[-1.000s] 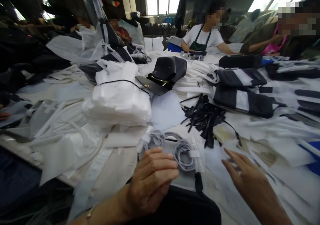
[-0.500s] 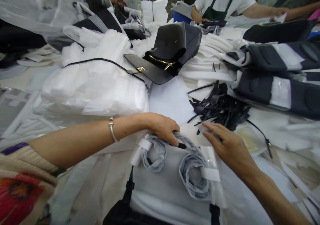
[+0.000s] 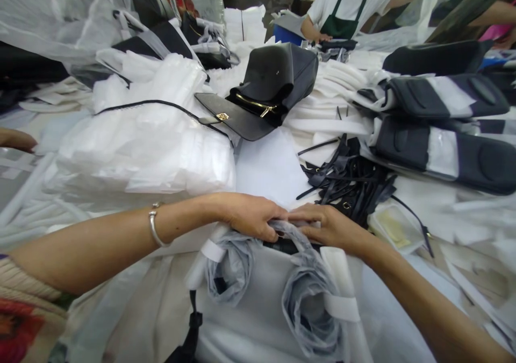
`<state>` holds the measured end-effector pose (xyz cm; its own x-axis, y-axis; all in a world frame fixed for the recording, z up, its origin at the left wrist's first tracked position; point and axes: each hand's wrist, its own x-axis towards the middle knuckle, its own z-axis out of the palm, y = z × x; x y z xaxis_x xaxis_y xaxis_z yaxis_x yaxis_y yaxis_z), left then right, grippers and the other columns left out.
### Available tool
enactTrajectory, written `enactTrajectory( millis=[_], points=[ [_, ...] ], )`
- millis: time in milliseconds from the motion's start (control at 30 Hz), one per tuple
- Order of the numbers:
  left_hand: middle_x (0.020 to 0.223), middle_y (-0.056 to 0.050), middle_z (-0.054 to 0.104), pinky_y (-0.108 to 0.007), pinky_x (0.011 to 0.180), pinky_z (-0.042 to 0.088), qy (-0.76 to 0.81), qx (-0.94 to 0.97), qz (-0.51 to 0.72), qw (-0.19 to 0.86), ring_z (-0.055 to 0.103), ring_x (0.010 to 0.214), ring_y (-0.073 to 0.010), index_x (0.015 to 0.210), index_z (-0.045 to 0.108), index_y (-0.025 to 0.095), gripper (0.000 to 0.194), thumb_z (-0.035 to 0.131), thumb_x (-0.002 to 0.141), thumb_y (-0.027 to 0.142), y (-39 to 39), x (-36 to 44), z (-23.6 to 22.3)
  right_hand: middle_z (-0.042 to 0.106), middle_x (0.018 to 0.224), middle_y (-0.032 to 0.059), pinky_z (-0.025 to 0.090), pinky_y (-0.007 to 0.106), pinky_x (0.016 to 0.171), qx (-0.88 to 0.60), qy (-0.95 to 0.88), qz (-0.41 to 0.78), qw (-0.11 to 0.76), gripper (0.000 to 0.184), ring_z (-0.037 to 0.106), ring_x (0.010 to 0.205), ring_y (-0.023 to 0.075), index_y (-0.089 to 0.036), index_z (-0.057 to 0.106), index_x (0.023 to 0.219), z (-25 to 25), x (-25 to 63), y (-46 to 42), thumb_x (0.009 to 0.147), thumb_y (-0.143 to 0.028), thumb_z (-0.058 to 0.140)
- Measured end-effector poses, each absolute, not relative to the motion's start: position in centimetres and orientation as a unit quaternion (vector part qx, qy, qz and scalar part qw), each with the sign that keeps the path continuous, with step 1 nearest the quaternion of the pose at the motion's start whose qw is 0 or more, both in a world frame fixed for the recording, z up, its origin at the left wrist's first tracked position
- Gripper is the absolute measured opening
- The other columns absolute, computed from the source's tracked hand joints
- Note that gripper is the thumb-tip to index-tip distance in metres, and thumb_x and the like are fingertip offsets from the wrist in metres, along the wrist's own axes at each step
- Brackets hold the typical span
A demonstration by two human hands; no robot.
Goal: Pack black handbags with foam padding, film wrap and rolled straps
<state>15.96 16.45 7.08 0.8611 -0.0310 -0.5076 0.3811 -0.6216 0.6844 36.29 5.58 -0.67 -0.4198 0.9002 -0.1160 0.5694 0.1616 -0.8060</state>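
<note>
Fingers of the bare left hand (image 3: pixel 252 215) bend at the upper end of the arched, plastic-wrapped grey handle (image 3: pixel 300 239), which slants nearer and rightward over the pale grey, plastic-covered bag (image 3: pixel 266 293); the bare right hand (image 3: pixel 336 227) curls just beyond it. Closure of either: cannot tell.

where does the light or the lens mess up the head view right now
head view: glare on the plastic over the white bundle, soft sheen on the black bag, dim blurry background at the top, wide-lens stretch towards the edges, faces pixelated
</note>
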Motion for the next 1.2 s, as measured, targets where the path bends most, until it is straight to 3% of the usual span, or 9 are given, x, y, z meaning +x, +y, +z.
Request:
enactTrajectory(
  millis=[167, 233, 333, 400, 533, 733, 933, 1067, 1200],
  points=[
    [0.096, -0.004, 0.068, -0.025, 0.064, 0.045, 0.178, 0.896, -0.207, 0.351, 0.063, 0.082, -0.0188, 0.134, 0.044, 0.022, 0.057, 0.056, 0.078, 0.026, 15.9, 15.7, 7.1, 0.07, 0.094, 0.0019, 0.046, 0.025, 0.073, -0.398, -0.531, 0.722, 0.197, 0.035, 0.061, 0.083, 0.0169, -0.016, 0.072, 0.104, 0.6, 35.6, 5.5, 0.089, -0.046, 0.061],
    [0.097, -0.006, 0.069, -0.028, 0.067, 0.046, 0.185, 0.913, -0.203, 0.301, 0.064, 0.083, -0.0215, 0.128, 0.052, 0.022, 0.048, 0.055, 0.08, 0.028, 15.6, 15.7, 7.0, 0.069, 0.096, 0.0027, 0.045, 0.024, 0.072, -0.399, -0.459, 0.761, 0.227, 0.036, 0.06, 0.081, 0.015, -0.014, 0.071, 0.106, -0.1, 35.7, 5.3, 0.084, -0.043, 0.069],
    [0.089, -0.006, 0.069, -0.031, 0.067, 0.048, 0.164, 0.937, -0.215, 0.222, 0.065, 0.079, -0.0232, 0.098, 0.065, 0.021, 0.021, 0.053, 0.084, 0.031, 15.2, 15.5, 7.2, 0.069, 0.094, 0.0033, 0.045, 0.022, 0.07, -0.394, -0.394, 0.781, 0.281, 0.033, 0.06, 0.079, 0.0128, -0.014, 0.069, 0.103, -1.7, 36.0, 5.0, 0.079, -0.036, 0.076],
    [0.096, -0.007, 0.068, -0.032, 0.07, 0.05, 0.146, 0.961, -0.158, 0.175, 0.065, 0.083, -0.0235, 0.105, 0.063, 0.02, 0.023, 0.056, 0.085, 0.03, 14.8, 15.3, 8.0, 0.069, 0.089, 0.0023, 0.045, 0.021, 0.069, -0.365, -0.364, 0.795, 0.319, 0.029, 0.061, 0.076, 0.0114, -0.016, 0.067, 0.099, -2.7, 36.3, 4.9, 0.078, -0.031, 0.078],
    [0.13, -0.011, 0.056, -0.033, 0.096, 0.046, 0.045, 0.988, -0.006, 0.146, 0.055, 0.117, -0.0226, 0.13, 0.05, 0.02, 0.044, 0.058, 0.086, 0.019, 13.8, 14.7, 9.8, 0.071, 0.091, 0.0031, 0.047, 0.022, 0.072, -0.32, -0.315, 0.82, 0.357, 0.039, 0.065, 0.078, 0.0123, -0.018, 0.064, 0.11, -3.4, 36.4, 4.8, 0.075, -0.024, 0.081],
    [0.14, -0.006, 0.052, -0.048, 0.113, 0.033, 0.046, 0.997, 0.02, 0.051, 0.041, 0.136, -0.0273, 0.113, 0.065, 0.025, 0.024, 0.053, 0.092, 0.021, 12.4, 13.4, 8.1, 0.072, 0.092, 0.0022, 0.046, 0.02, 0.067, -0.335, -0.295, 0.818, 0.362, 0.056, 0.065, 0.074, 0.0113, -0.022, 0.058, 0.127, -3.0, 35.8, 4.5, 0.076, -0.024, 0.08],
    [0.138, -0.017, 0.054, -0.051, 0.11, 0.037, 0.087, 0.99, 0.063, -0.089, 0.045, 0.133, -0.0295, 0.11, 0.067, 0.011, 0.029, 0.041, 0.096, 0.018, 9.7, 13.7, 6.4, 0.065, 0.073, -0.004, 0.038, 0.016, 0.055, -0.297, -0.291, 0.826, 0.38, 0.068, 0.056, 0.058, 0.0064, -0.023, 0.049, 0.137, -3.0, 35.3, 4.6, 0.077, -0.023, 0.08],
    [0.136, -0.016, 0.056, -0.052, 0.109, 0.039, 0.075, 0.991, 0.058, -0.098, 0.047, 0.131, -0.0304, 0.112, 0.066, 0.012, 0.03, 0.041, 0.097, 0.018, 9.7, 14.6, 6.5, 0.064, 0.071, -0.0043, 0.037, 0.016, 0.052, -0.305, -0.285, 0.825, 0.38, 0.062, 0.055, 0.055, 0.0067, -0.023, 0.054, 0.13, -3.2, 35.3, 4.6, 0.074, -0.021, 0.082],
    [0.13, -0.01, 0.06, -0.049, 0.111, 0.036, 0.048, 0.998, 0.026, -0.019, 0.049, 0.129, -0.026, 0.117, 0.063, 0.017, 0.029, 0.043, 0.096, 0.016, 10.9, 15.5, 6.2, 0.065, 0.073, -0.0033, 0.039, 0.018, 0.053, -0.319, -0.287, 0.813, 0.394, 0.055, 0.057, 0.057, 0.0084, -0.02, 0.059, 0.123, -3.3, 35.2, 4.5, 0.072, -0.02, 0.082]
  ],
)
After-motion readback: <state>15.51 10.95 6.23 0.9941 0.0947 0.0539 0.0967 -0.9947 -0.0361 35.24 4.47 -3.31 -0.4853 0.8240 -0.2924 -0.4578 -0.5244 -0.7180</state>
